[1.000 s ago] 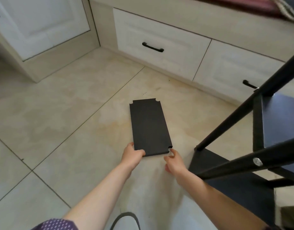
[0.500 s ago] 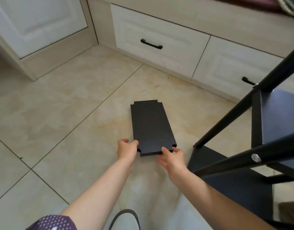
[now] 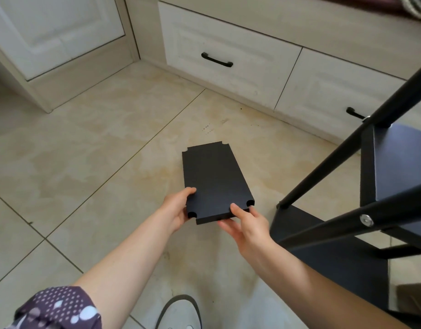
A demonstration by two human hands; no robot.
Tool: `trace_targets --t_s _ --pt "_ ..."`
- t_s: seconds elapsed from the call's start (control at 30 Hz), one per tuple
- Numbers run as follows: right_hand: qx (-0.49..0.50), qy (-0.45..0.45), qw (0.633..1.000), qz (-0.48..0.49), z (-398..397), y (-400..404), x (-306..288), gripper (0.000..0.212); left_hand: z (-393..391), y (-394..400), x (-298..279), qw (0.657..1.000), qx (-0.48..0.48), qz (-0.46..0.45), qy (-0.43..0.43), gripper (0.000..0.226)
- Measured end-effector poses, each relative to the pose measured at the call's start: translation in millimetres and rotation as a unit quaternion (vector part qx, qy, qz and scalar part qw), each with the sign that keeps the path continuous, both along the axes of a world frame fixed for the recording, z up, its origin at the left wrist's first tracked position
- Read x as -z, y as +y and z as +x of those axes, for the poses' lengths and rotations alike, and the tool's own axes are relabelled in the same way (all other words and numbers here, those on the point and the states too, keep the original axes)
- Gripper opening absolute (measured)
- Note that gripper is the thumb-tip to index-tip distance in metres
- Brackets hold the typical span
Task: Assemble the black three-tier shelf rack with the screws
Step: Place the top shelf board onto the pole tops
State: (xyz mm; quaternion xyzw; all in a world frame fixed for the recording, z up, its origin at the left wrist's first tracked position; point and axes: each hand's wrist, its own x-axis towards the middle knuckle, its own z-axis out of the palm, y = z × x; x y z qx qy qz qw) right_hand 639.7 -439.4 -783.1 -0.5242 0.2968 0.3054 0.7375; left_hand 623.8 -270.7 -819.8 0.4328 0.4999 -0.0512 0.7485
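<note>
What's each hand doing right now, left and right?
Left hand: grips the near left corner of the black shelf board.
Right hand: grips the board's near right edge, thumb on top.

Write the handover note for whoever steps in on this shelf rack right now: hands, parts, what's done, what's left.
Left hand: grips the near left corner of the loose black shelf board, thumb on top.
Right hand: holds the near right corner, thumb on top, fingers beneath.
Board: near end in both hands; whether the far end is on the floor tiles cannot be told. All four corners are notched.
Rack frame: stands to the right, partly built, with poles joined, one screw head showing and boards already fitted.
Done: part of the frame is screwed together.
Left: carry this board to the frame, seat it and screw it in. No loose screws in view.
</note>
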Motion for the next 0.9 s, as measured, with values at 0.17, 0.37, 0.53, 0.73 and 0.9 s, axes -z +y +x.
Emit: trace_targets --t_s 0.17,0.37,0.53,0.73,0.9 --pt "-0.041 -0.008 0.999 0.010 -16.3 -8.5 -31.6 0.029 -10.9 18.6 -18.2 0.997 -0.046 -0.040 -0.043 0.026" --pt "-0.105 -0.038 0.993 0.031 -36.0 -20.8 -87.1 0.031 -20.1 49.1 -78.6 0.993 -0.059 -0.035 -0.098 0.034" --pt "-0.129 -0.076 0.988 0.048 -49.6 -34.5 -150.5 0.025 -26.6 63.1 -145.5 0.985 -0.075 0.001 -0.153 0.021" --pt "-0.140 -0.101 0.983 0.057 -68.8 -47.9 -238.1 0.014 -48.9 63.2 -235.4 0.978 -0.068 0.057 -0.190 0.022" --pt "-0.154 -0.117 0.980 0.047 -90.0 -72.1 -309.8 0.016 -74.6 59.2 -315.3 0.969 -0.052 0.093 -0.222 0.020"
